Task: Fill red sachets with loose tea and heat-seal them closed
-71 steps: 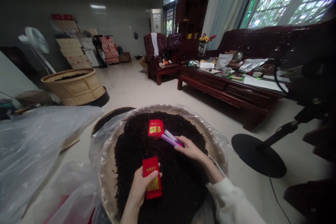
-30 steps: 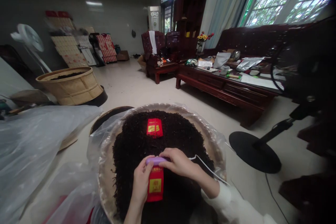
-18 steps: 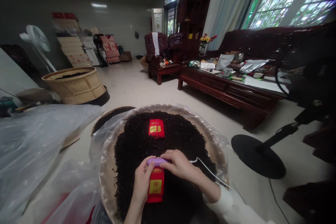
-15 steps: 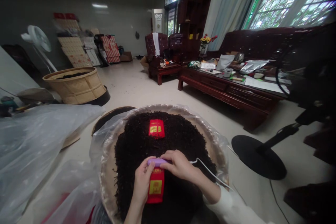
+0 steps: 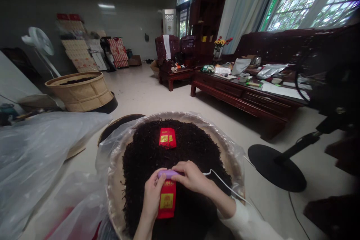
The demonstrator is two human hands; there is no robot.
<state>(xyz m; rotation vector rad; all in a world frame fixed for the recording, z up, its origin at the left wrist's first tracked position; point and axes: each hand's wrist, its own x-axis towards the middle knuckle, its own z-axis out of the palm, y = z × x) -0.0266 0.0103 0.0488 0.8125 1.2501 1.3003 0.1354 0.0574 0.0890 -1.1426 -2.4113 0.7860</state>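
My right hand (image 5: 189,175) is closed around a small purple handheld bag sealer (image 5: 166,174) with a white cord (image 5: 222,180) running off to the right. The sealer lies across the top edge of a red packet (image 5: 167,200) with a gold label. My left hand (image 5: 152,189) pinches the left end of the sealer and the packet's top corner; its fingertips partly hide that edge. Beyond them, a second red packet (image 5: 167,138) lies on dark, dry tea leaves (image 5: 194,138). The leaves fill a large round basket (image 5: 116,180) lined with clear plastic.
Plastic sheeting (image 5: 42,150) spreads at the left, near a tall woven basket (image 5: 81,92). A black fan stand (image 5: 277,168) stands on the floor at right. Behind it is a low wooden table (image 5: 239,93) covered with items. Stacked boxes (image 5: 80,54) line the back wall.
Almost nothing differs. Both hands keep the sealer across the packet's top, and the packet has shifted very slightly.
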